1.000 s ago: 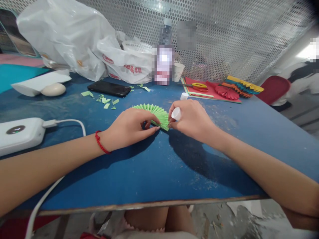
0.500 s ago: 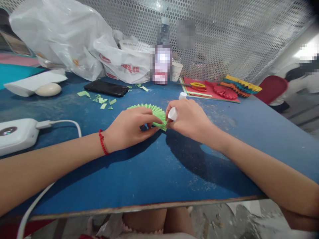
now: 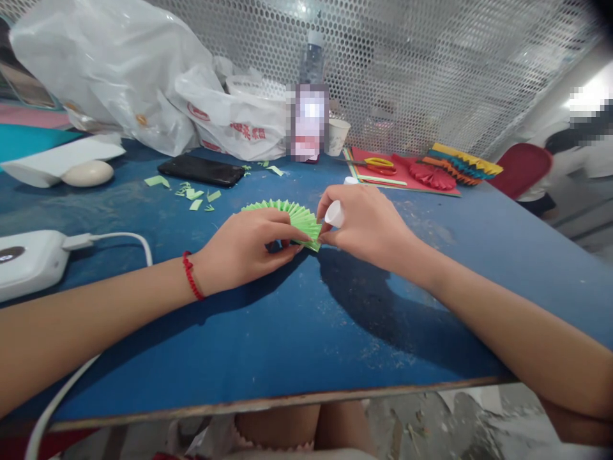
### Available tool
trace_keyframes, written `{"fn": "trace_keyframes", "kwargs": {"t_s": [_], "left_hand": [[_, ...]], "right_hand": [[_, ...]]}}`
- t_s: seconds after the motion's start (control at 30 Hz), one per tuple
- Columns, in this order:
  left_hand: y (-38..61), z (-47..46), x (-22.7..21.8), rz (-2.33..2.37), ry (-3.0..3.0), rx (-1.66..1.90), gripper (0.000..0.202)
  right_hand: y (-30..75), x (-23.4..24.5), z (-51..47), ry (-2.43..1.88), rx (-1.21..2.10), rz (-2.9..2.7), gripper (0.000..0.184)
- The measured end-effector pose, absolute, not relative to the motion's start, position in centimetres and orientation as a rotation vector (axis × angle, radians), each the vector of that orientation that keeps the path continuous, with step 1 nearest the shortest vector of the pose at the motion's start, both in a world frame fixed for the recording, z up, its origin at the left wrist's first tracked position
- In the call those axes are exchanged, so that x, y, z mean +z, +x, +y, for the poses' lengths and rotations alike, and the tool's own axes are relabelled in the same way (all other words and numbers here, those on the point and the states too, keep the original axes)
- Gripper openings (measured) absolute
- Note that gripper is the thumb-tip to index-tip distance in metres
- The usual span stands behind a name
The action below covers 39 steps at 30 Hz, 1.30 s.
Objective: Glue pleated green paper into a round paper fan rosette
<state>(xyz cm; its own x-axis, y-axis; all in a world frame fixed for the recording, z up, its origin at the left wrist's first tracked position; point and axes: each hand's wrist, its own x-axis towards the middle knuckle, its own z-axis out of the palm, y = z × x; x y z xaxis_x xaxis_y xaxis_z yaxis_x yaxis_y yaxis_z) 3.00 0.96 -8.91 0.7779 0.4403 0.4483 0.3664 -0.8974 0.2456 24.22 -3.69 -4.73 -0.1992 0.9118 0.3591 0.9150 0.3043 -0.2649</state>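
Note:
A pleated green paper fan [image 3: 287, 214] lies spread on the blue table [image 3: 268, 332]. My left hand [image 3: 246, 246], with a red cord on the wrist, pinches the fan's near edge against the table. My right hand [image 3: 366, 223] is closed on a small white glue stick [image 3: 334, 214], its end at the fan's right edge. A white cap [image 3: 351, 181] sits just beyond my right hand.
Green paper scraps [image 3: 191, 191] and a black phone [image 3: 201, 170] lie behind the fan. White plastic bags [image 3: 143, 76], a water bottle [image 3: 311, 64], a paper cup [image 3: 338, 137], red paper with scissors [image 3: 383, 167], folded coloured fans [image 3: 460, 163] and a white power bank [image 3: 23, 262] with its cable surround them.
Both hands stay at the fan's right edge with only slight shifts. The view has drifted a little, so everything sits slightly further left.

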Motion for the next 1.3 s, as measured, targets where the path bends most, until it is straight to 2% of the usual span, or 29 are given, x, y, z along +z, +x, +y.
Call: {"fn": "trace_keyframes", "kwargs": {"t_s": [0.47, 0.7, 1.0, 1.07, 1.2, 1.3], "left_hand": [[3.7, 1.0, -8.9, 0.656, 2.805, 0.901, 0.017], [3.6, 0.8, -8.3, 0.747, 2.816, 0.943, 0.024], [2.7, -0.1, -6.5, 1.402, 3.006, 0.57, 0.039], [2.6, 0.0, -6.5, 1.432, 3.03, 0.5, 0.04], [2.4, 0.7, -6.9, 1.399, 2.998, 0.448, 0.035], [2.3, 1.1, -7.2, 1.344, 2.894, 0.469, 0.035]], "right_hand": [[25.1, -3.6, -3.6, -1.619, -0.033, -2.174, 0.015], [25.8, -3.9, -3.5, -1.685, 0.017, -2.395, 0.045], [25.3, -4.0, -3.6, -1.658, 0.147, -2.431, 0.079], [25.1, -4.3, -3.5, -1.627, 0.116, -2.433, 0.072], [24.8, -4.6, -3.3, -1.653, 0.034, -2.419, 0.043], [24.5, -4.7, -3.4, -1.644, 0.01, -2.41, 0.034]]}}
